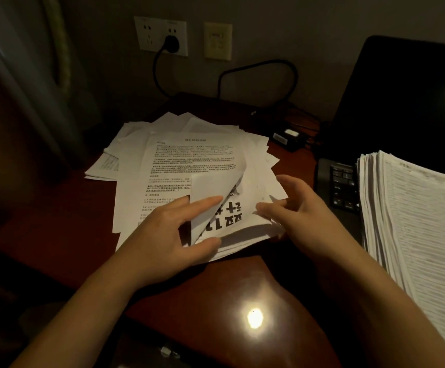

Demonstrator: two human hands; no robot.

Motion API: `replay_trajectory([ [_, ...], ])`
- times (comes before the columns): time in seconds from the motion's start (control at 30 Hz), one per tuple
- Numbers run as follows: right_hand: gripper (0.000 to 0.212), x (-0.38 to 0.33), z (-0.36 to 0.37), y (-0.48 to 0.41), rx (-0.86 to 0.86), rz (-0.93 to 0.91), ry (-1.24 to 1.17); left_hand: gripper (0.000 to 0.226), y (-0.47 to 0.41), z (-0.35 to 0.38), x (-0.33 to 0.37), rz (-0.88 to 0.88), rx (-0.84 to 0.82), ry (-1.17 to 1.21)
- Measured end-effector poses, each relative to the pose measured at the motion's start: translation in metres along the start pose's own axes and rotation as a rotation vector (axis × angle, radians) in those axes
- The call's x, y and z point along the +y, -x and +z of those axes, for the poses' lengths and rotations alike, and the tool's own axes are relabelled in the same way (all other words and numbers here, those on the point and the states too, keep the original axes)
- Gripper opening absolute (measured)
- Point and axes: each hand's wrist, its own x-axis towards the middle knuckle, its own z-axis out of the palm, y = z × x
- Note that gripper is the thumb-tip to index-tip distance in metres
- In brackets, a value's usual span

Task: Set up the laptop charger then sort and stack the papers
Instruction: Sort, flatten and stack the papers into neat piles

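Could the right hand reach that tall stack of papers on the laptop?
Probably yes. The right hand seems only to touch the loose papers, and the stack lies close beside it, with only flat laptop keys between.

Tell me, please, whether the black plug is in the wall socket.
Plugged in: the black plug sits in the wall socket, its cable hanging below.

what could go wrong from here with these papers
The left hand bends a corner of the top sheet back; it may crease. The loose pile is fanned toward the edge of the desk, so a sheet might slip off. The tall stack covers part of the laptop keyboard and could press keys or slide.
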Motion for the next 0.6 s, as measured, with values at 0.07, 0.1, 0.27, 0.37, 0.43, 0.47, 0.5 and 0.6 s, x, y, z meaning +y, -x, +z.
replay_trajectory([
  [0.07, 0.069, 0.0007, 0.0014, -0.0006, 0.026, -0.011, 0.012, 0.073, -0.0005, -0.0011, -0.0008, -0.012, 0.002, 0.039],
  [0.1, 0.065, 0.0005, 0.0014, -0.0003, 0.066, -0.031, 0.041, 0.076, -0.0007, -0.0014, -0.0008, -0.014, 0.0, 0.047],
  [0.27, 0.045, 0.0014, -0.0015, 0.0015, 0.227, -0.076, 0.144, 0.079, -0.0005, -0.0015, -0.0013, -0.027, 0.002, 0.063],
  [0.37, 0.042, 0.0023, 0.0001, 0.001, 0.154, -0.028, 0.153, 0.074, -0.0005, -0.0011, -0.0014, -0.021, 0.004, 0.052],
  [0.43, 0.046, 0.0018, 0.0017, 0.0012, 0.091, -0.015, 0.166, 0.079, -0.0002, -0.0011, -0.0004, -0.02, -0.008, 0.039],
  [0.47, 0.05, 0.0025, 0.002, 0.0011, 0.071, -0.018, 0.17, 0.083, -0.0002, -0.0012, 0.0, -0.022, -0.017, 0.031],
  [0.5, 0.053, 0.0037, 0.002, 0.001, 0.069, -0.028, 0.177, 0.085, -0.0002, -0.0011, 0.0001, -0.022, -0.025, 0.021],
  [0.6, 0.057, 0.0044, -0.0004, 0.0007, 0.129, -0.061, 0.214, 0.086, -0.0004, -0.0003, -0.0008, -0.008, -0.033, -0.025],
])
